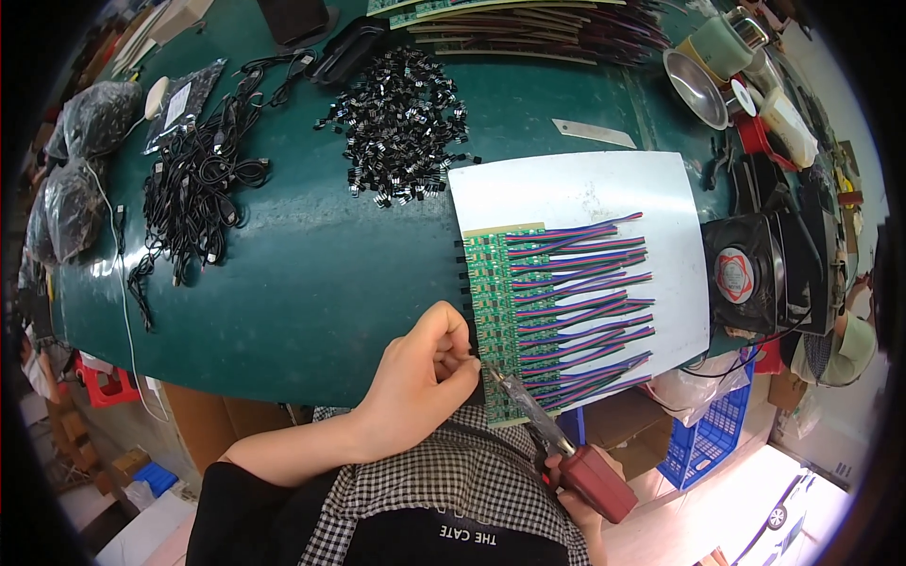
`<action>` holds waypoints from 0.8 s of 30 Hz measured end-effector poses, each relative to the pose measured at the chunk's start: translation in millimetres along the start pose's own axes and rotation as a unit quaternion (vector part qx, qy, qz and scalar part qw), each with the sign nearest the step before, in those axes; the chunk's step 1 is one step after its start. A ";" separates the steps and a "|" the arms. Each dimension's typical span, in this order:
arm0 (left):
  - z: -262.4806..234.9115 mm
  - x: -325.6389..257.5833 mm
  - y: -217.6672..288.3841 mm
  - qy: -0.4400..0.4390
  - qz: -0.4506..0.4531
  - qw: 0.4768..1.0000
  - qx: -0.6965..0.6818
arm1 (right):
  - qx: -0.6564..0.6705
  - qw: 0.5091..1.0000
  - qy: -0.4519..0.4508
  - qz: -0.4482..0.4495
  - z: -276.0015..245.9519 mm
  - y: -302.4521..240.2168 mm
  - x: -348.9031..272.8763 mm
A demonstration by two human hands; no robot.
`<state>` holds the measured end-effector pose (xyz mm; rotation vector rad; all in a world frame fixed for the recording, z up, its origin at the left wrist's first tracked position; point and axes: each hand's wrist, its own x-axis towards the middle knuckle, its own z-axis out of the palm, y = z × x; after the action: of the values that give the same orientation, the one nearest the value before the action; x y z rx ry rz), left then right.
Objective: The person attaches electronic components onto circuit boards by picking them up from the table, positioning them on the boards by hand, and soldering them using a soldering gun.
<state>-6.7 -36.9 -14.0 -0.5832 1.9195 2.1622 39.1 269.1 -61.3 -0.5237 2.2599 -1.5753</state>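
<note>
A panel of green circuit boards (489, 311) lies on a white sheet (585, 179), with bundles of red, blue and black wires (595, 307) running off its right side. Small black connectors (462, 259) stick out along its upper left edge. My left hand (425, 377) is closed in a pinch at the panel's lower left edge; its fingers hide what they hold. In my right hand (582, 505) is a soldering iron (596, 481) with a dark red handle. Its tip reaches the panel right beside my left fingertips. The red handle partly covers the right hand.
A pile of black connectors (401, 123) and tangled black cables (193, 193) lie on the green table (311, 292). More wired boards (528, 28) are stacked at the back. A flat blade (593, 133), a metal bowl (696, 90) and a black fan (746, 274) stand rightward.
</note>
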 end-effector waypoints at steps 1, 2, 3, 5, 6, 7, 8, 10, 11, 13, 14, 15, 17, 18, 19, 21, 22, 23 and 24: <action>0.3 -0.1 0.3 0.000 0.002 1.000 -0.001 | 0.000 1.000 -0.001 0.000 -0.1 -0.7 0.2; 0.5 -0.2 0.5 0.001 0.003 1.000 -0.002 | -0.010 1.000 0.001 -0.005 -0.3 -1.5 0.3; 0.6 -0.3 0.4 0.001 0.003 1.000 -0.002 | -0.020 1.000 0.003 -0.010 -0.5 -1.9 0.2; 0.4 -0.4 0.5 0.003 0.007 1.000 0.005 | -0.016 1.000 0.019 -0.004 0.4 5.7 -11.0; 0.3 -0.4 0.6 0.003 0.007 1.000 0.004 | -0.012 0.999 0.035 0.003 0.6 8.3 -14.9; 0.5 -0.3 0.3 0.003 0.007 1.000 0.003 | -0.012 0.999 0.035 0.003 0.1 6.8 -13.8; 0.6 -0.2 0.1 0.003 0.006 1.000 0.003 | -0.006 1.000 0.030 0.008 -0.9 3.4 -11.7; 1.0 -0.2 -0.2 0.005 0.006 1.000 0.006 | -0.001 1.000 0.025 0.013 -1.4 -1.7 -7.1; 1.3 -0.2 -0.2 0.006 0.007 1.000 0.009 | 0.005 1.000 0.022 0.011 -0.5 -3.6 -4.4; 1.7 -0.3 -0.5 0.007 0.008 1.000 0.011 | 0.011 1.000 0.020 0.009 0.9 -10.0 4.0; 1.8 -0.4 -0.6 0.008 0.008 1.000 0.013 | -0.054 0.997 0.026 -0.045 1.2 -15.0 10.0; 2.0 -0.5 -0.5 0.008 0.008 1.000 0.014 | -0.118 0.988 0.031 -0.099 1.2 -17.2 12.9; 1.7 -0.6 0.3 0.009 0.012 1.000 0.018 | -0.142 0.983 0.035 -0.109 0.8 -13.6 9.3; 1.6 -0.6 0.2 0.010 0.012 1.000 0.018 | -0.166 0.978 0.039 -0.118 0.4 -10.3 5.8; 1.7 -0.7 0.0 0.010 0.013 1.000 0.017 | -0.166 0.978 0.039 -0.118 0.0 -5.7 -2.7; 1.4 -0.8 0.1 0.010 0.014 1.000 0.016 | 0.062 0.995 0.051 0.054 -1.6 4.5 -22.0; 1.7 -0.9 0.2 0.010 0.014 1.000 0.016 | 0.062 0.995 0.051 0.054 -3.6 8.0 -24.0; 1.9 -0.8 0.2 0.010 0.013 1.000 0.017 | 0.039 0.997 0.042 0.043 -5.7 10.7 -25.1; 1.9 -0.8 0.2 0.010 0.014 1.000 0.017 | 0.015 0.999 0.033 0.033 -7.1 12.4 -26.0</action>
<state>-6.4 -35.0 -13.3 -0.5773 1.9811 2.1435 57.3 291.3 -69.1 -0.3912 2.2731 -1.6142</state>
